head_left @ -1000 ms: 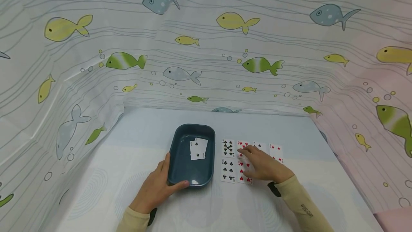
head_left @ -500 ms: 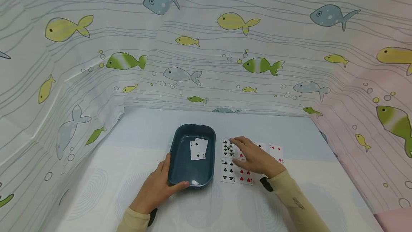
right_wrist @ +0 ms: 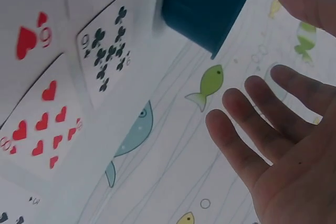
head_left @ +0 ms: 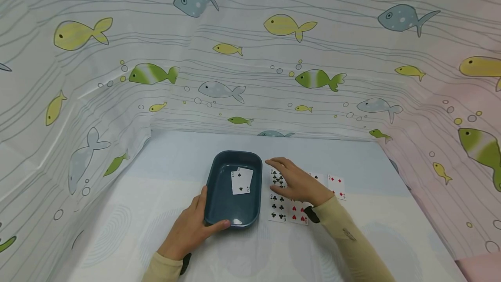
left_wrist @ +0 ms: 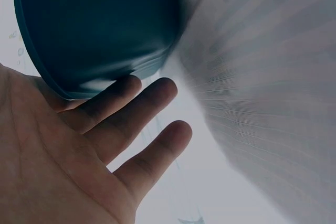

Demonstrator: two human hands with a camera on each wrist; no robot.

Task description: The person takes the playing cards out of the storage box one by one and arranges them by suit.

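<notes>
A dark blue tray (head_left: 213, 208) stands in front of me, holding two overlapping white playing cards (head_left: 240, 182); the top one is a two of spades. My left hand (head_left: 185, 232) rests at its front left corner, thumb on the front rim and straight fingers along the side wall. My right hand (head_left: 299, 182) hovers spread over the card rows, fingertips near the tray's right rim, nothing in its grasp. Partly covered beneath it lies a nine of clubs (right_wrist: 109, 51). An eight of hearts (right_wrist: 44, 121) sits beside that, hidden by the hand in the head view.
Below the back row lie a six of clubs (head_left: 276, 208) and a six of hearts (head_left: 298, 217). Further right are a black three (head_left: 318, 179), partly covered, and a four of diamonds (head_left: 336, 182). A fish-print curtain (head_left: 250, 68) surrounds the table (head_left: 250, 256) at back and sides.
My right hand has moved left and slightly back, from over the hearts to over the nine of clubs, towards the tray. The left hand, tray and cards stay put.
</notes>
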